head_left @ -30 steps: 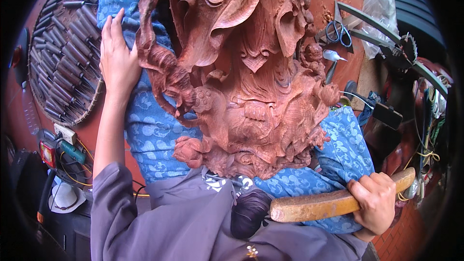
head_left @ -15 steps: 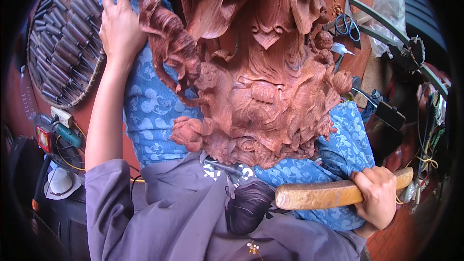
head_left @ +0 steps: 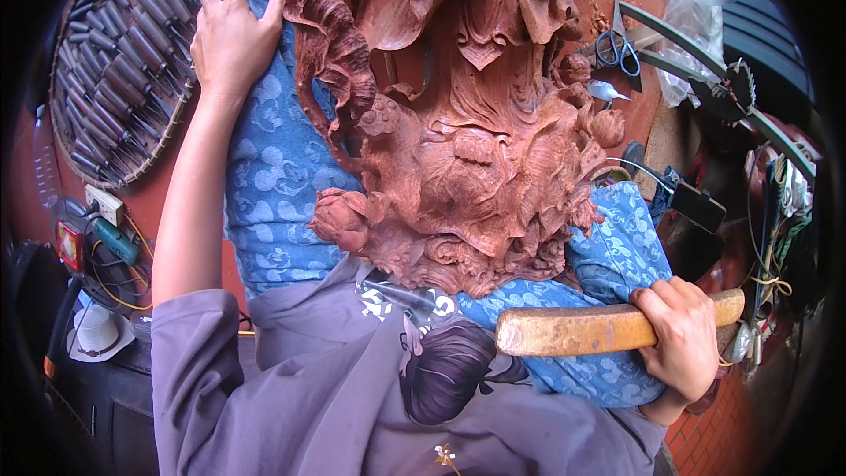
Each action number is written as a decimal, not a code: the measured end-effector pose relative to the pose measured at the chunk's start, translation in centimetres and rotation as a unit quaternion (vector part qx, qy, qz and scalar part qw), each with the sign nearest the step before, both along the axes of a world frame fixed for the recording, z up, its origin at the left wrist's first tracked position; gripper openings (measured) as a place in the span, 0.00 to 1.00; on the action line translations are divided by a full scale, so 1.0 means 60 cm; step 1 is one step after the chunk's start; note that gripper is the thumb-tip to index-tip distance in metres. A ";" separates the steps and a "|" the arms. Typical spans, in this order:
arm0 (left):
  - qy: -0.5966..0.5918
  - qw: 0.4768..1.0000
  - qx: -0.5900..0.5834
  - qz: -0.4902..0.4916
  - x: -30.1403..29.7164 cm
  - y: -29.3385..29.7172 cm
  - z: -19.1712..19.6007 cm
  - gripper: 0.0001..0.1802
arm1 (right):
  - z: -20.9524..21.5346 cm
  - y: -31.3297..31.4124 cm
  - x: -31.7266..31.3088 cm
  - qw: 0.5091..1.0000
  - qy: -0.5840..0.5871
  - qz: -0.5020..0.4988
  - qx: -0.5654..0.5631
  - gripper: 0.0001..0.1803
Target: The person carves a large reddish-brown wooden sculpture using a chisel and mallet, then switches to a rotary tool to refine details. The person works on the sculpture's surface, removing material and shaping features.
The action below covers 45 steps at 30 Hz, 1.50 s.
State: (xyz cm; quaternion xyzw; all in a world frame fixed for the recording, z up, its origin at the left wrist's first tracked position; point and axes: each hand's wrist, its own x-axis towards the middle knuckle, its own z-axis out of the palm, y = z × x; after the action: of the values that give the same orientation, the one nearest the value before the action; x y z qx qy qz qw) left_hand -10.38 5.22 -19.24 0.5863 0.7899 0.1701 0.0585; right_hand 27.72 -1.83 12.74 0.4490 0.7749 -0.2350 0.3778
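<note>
A large reddish-brown wood carving, with folds, petals and leafy shapes, lies between my legs on blue patterned trousers. My left hand rests on my left knee, fingers spread, just left of the carving's upper ridged part, and holds nothing. My right hand is wrapped round one end of a smooth, slightly curved wooden club. The club lies level across my right thigh, its thick end toward my middle. It is apart from the carving's lower edge.
A round woven tray of dark-handled carving chisels stands at far left. Below it are a power strip and a white hat. On the right lie blue-handled scissors, a white glue bottle, a metal frame saw and a phone.
The carving appears slightly turned and the whole view has shifted a little. My right hand and the club sit slightly higher in view; the left hand stays on the knee.
</note>
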 end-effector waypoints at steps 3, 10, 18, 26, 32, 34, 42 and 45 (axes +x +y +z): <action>-0.003 1.000 -0.001 -0.001 -0.002 0.001 -0.001 0.32 | -0.001 0.000 -0.001 1.000 0.004 -0.011 0.013 0.20; 0.002 1.000 0.007 -0.005 -0.004 0.002 -0.004 0.32 | 0.002 0.003 0.000 1.000 0.006 -0.016 -0.016 0.20; 0.003 0.999 0.026 -0.021 -0.003 0.000 -0.002 0.32 | -0.004 0.003 0.006 1.000 -0.004 0.007 -0.019 0.21; -0.003 1.000 -0.002 0.007 0.001 0.003 0.002 0.31 | -0.008 0.008 0.004 1.000 -0.005 -0.002 -0.031 0.17; -0.004 1.000 0.005 0.009 0.004 0.003 0.006 0.31 | -0.006 0.004 0.012 0.999 0.019 0.001 -0.028 0.15; 0.004 1.000 0.020 0.009 0.004 0.003 0.001 0.30 | -0.004 0.001 0.017 0.999 0.016 -0.002 -0.031 0.15; 0.016 0.999 0.009 0.040 0.017 -0.001 0.009 0.30 | 0.003 -0.017 0.040 1.000 0.002 0.005 -0.007 0.18; -0.049 0.997 0.000 0.061 0.022 -0.001 0.017 0.31 | 0.017 -0.017 0.061 0.971 0.132 0.185 0.070 0.23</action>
State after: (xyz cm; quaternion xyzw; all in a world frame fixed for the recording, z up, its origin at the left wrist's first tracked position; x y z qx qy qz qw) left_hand -9.04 5.14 -18.21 0.5280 0.8203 0.2021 0.0866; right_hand 31.36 -2.83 13.75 0.2884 0.9021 -0.1629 0.2767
